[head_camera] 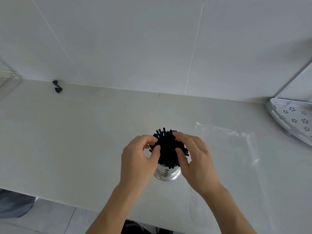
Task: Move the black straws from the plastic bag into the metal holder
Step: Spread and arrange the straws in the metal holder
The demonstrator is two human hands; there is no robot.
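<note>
A shiny metal holder [167, 173] stands on the pale counter, near the front edge at the middle. A thick bunch of black straws [167, 147] stands in it, the tops fanning outward. My left hand [140, 159] is at the bunch's left side, thumb and fingertips curled onto the outer straws. My right hand [194, 157] touches the right side with spread, fairly straight fingers. A clear plastic bag [226, 144] lies flat on the counter to the right; it looks empty.
A white perforated corner shelf [292, 119] stands at the far right. A small black clip-like item [57, 86] lies by the wall at the back left. A clear container edge [8, 78] shows at the far left. The counter's front edge [50, 198] runs below my arms.
</note>
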